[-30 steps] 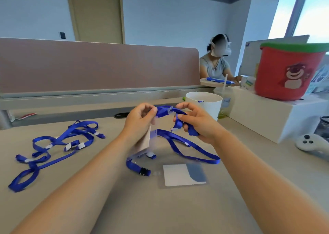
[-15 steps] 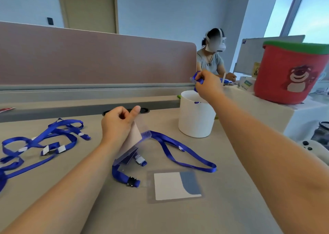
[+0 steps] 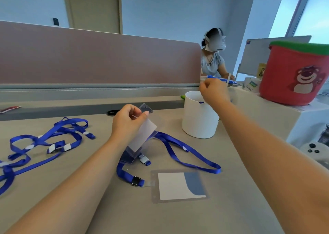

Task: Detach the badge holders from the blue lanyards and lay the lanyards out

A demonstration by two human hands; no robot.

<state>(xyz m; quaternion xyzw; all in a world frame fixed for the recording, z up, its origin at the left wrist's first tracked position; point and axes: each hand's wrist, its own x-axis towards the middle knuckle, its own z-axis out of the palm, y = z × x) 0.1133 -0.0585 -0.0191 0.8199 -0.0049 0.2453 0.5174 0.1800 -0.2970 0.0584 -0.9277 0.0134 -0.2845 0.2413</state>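
My left hand [image 3: 128, 123] pinches the top of a clear badge holder [image 3: 142, 135] with a white card in it, tilted above the table. Under it lies a blue lanyard [image 3: 178, 155] in a loop, its black buckle [image 3: 136, 181] next to a second badge holder [image 3: 179, 186] lying flat. My right hand [image 3: 213, 93] hovers over the white cup [image 3: 199, 123], fingers curled, with nothing visible in them. A small blue piece [image 3: 202, 102] shows at the cup's inner rim. A pile of blue lanyards [image 3: 48, 141] lies at the left.
A red bucket with a green lid [image 3: 295, 73] stands on a white box [image 3: 277, 112] at the right. A white controller [image 3: 313, 150] lies beside it. A desk partition [image 3: 99, 59] runs across the back. Another person [image 3: 211, 60] sits beyond it.
My right hand carried a blue piece from in front of me to above the cup; the piece no longer shows in its fingers. My left hand raised the badge holder.
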